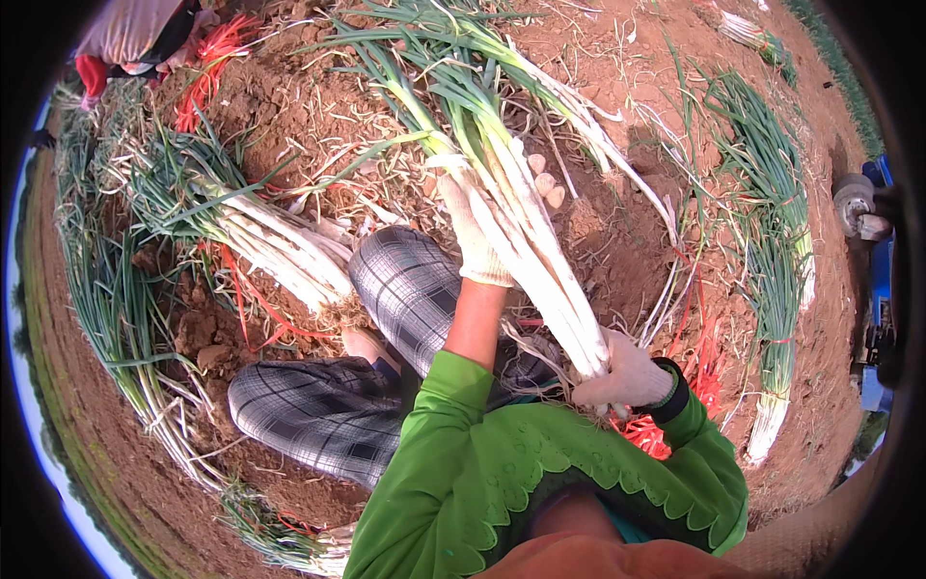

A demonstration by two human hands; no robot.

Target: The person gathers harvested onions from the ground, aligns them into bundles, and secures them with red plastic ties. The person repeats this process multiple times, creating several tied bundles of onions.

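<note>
Both my hands wear pale knit gloves and hold a loose bunch of long green onions (521, 217). My left hand (474, 235) is wrapped around the upper white stalks from underneath, its fingertips showing on the far side. My right hand (629, 370) grips the root ends close to my chest; some of its fingers are hidden. The green leaves point away from me. Another bunch of green onions (275, 242) lies to the left, its roots by my knee. A few loose green onions (579, 108) lie just beyond the held bunch.
Tied onion bundles (778, 268) lie in a row at right, more onions (123, 311) at left. Red plastic ties (206, 76) lie at upper left, others (698, 376) beside my right arm. Another person (130, 36) is at upper left. Blue machinery (879, 275) stands at the right edge.
</note>
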